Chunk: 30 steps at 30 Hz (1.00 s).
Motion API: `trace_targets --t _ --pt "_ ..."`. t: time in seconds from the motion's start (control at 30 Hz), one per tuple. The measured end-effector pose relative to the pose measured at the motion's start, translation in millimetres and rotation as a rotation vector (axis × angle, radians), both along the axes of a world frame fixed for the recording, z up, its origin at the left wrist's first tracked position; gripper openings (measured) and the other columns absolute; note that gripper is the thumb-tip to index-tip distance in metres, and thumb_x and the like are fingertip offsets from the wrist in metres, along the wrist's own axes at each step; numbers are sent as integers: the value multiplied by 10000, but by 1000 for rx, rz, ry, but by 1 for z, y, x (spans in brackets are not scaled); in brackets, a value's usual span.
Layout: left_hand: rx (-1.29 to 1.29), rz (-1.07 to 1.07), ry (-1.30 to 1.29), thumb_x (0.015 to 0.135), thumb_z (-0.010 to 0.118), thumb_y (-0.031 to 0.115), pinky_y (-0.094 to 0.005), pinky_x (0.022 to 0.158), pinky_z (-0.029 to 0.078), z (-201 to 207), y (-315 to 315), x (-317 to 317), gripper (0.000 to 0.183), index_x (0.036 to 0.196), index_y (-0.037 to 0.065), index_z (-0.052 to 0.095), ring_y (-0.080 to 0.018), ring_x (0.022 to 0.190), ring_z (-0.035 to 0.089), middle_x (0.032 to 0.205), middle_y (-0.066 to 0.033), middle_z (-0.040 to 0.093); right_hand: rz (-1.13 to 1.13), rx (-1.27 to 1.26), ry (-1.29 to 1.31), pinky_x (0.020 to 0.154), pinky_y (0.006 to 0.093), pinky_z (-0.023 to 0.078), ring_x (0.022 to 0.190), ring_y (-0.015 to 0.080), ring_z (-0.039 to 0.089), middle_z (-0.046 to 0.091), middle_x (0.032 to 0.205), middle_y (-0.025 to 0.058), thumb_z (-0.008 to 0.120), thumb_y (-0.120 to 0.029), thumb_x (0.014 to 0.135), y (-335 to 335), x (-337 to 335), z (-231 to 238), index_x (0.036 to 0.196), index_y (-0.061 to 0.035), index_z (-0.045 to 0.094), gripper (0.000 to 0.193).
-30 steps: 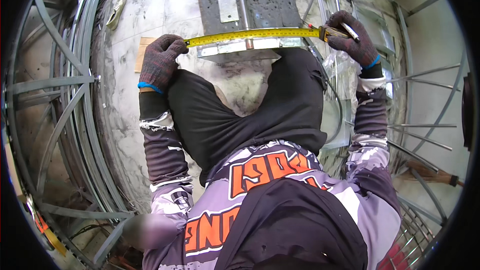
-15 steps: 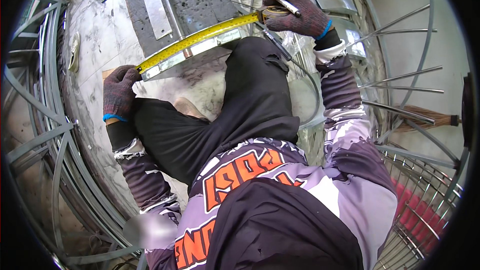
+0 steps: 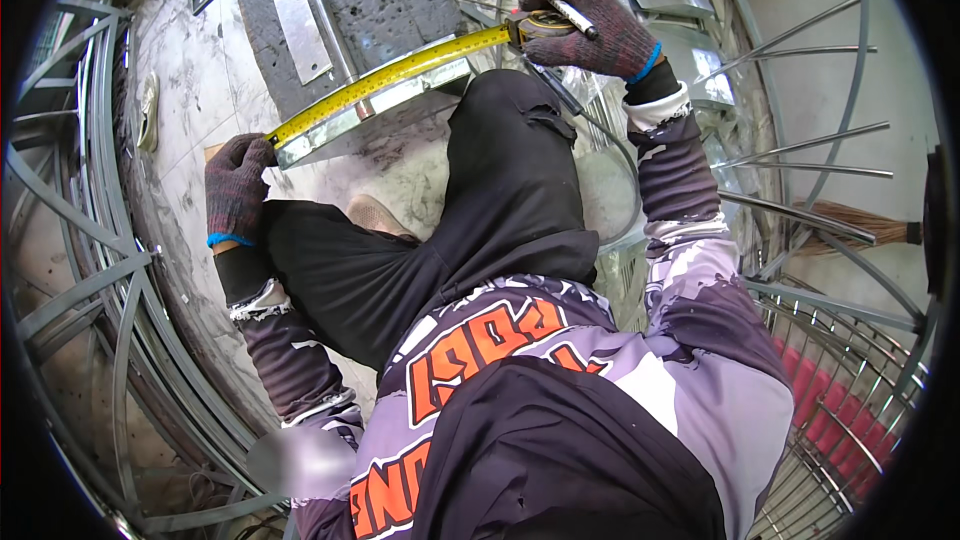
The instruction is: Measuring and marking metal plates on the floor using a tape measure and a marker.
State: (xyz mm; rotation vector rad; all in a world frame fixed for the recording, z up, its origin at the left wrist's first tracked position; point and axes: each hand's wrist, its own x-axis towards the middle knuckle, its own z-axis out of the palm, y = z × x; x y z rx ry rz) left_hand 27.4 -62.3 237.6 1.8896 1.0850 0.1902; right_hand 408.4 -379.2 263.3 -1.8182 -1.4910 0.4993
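Note:
A yellow tape measure (image 3: pixel 395 72) is drawn out along a shiny metal strip (image 3: pixel 415 85) lying in front of my knees. My left hand (image 3: pixel 237 175), in a dark knit glove with a blue cuff, is closed on the tape's end at the strip's left end. Past the strip's right end, my right hand (image 3: pixel 595 28), gloved alike, grips the tape case (image 3: pixel 538 28). A white marker-like stick (image 3: pixel 574 18) is also tucked in that hand's fingers. Beyond the tape, a flat metal plate (image 3: pixel 297 20) and a round tube (image 3: pixel 325 15) lie on a dark slab.
The dark pitted slab (image 3: pixel 400 0) rests on marble-patterned floor. Long grey metal frames (image 3: pixel 120 270) stand at left, a wire rack (image 3: pixel 830 410) at lower right. Rods (image 3: pixel 800 145) jut in from the right near a broom (image 3: pixel 850 225). A cable (image 3: pixel 630 165) curves beside my right knee.
The tape, strip and slab sit slightly farther left and lower in the picture, which has shifted a little. Both hands keep their hold on the tape measure.

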Motion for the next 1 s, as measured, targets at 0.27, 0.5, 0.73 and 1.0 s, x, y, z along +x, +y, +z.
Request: trace_targets --t 0.27,0.5,0.73,1.0 --pt "27 34 -7 1016 702 243 -273 552 462 4 -4 -2 275 1118 1 786 -102 589 557 856 -47 767 7 69 -44 963 376 561 1036 224 711 721 1117 109 928 -306 813 2 0 -5 1218 -47 666 547" --pt "31 65 -15 1020 709 245 -265 558 465 3 -6 -1 264 1102 8 792 -94 595 560 863 -49 772 17 74 -22 1006 367 540 1079 199 687 704 1159 92 938 -265 824 -1 3 -9 1246 -60 675 538" --pt "29 61 -26 1028 708 259 -246 538 436 1 -5 -2 270 1129 18 777 -68 589 521 841 -21 742 10 55 -10 1013 365 539 1084 193 684 708 1161 91 945 -264 818 -3 3 -8 1255 -58 675 554" --pt "29 31 -26 1028 701 270 -251 557 448 4 -6 -1 275 1121 22 774 -75 604 531 851 -25 744 10 56 7 1016 357 540 1094 191 677 697 1190 96 946 -247 814 -3 6 -13 1247 -33 666 558"
